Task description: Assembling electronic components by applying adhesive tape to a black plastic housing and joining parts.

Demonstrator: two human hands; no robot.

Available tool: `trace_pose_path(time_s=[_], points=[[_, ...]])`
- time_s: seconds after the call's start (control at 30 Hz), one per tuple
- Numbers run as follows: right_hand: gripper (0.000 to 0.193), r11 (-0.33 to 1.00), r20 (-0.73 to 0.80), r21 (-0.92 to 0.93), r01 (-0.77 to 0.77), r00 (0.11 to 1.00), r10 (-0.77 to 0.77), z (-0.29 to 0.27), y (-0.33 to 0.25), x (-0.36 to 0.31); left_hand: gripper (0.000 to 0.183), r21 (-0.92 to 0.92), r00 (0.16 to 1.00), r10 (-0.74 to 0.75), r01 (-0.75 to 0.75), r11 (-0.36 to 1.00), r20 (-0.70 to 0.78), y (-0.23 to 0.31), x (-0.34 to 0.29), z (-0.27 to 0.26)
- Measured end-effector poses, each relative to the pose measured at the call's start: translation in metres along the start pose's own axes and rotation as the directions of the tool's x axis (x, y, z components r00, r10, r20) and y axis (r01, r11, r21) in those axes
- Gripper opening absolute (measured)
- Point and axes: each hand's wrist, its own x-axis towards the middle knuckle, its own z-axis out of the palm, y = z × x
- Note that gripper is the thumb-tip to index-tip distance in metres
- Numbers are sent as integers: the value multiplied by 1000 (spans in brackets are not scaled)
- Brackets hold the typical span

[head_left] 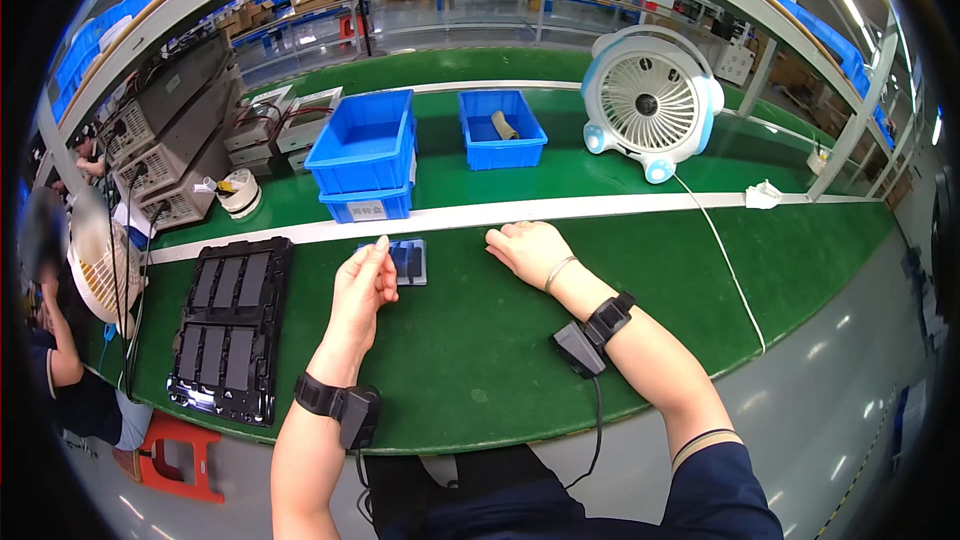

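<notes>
My left hand (363, 285) is closed just above the green tabletop, thumb and forefinger pinched together. Anything between those fingertips is too small to make out. Right beside it lies a small, flat, clear bluish plastic case (416, 263) with dark pieces in it, partly covered by the hand. My right hand (533, 250) rests near the white strip, apart from the case, its fingers curled inward and the palm side hidden. To the left, a black plastic tray (277, 320) holds several dark grey rectangular pieces in two rows.
Past the white strip (480, 211) stand two stacked blue bins (362, 172) and another blue bin (505, 153) with a tan piece inside. A white-and-blue fan (648, 105) trails its cord (728, 260) across the right side. Metal equipment boxes (165, 175) and another person (75, 380) are at the left.
</notes>
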Motion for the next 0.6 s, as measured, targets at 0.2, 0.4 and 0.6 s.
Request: trace_pose_path(time_s=[0.2,0.4,0.6], points=[[24,283,184,876,-391,813,553,7,13,-4,24,266,912,257,-174,948,-319,-14,38,-37],[27,-326,514,852,-409,769,379,-6,-11,8,35,769,875,470,-218,601,-119,-35,59,-45],[22,270,168,916,-297,894,414,21,-31,26,38,896,903,422,-250,367,79,-30,53,-47]])
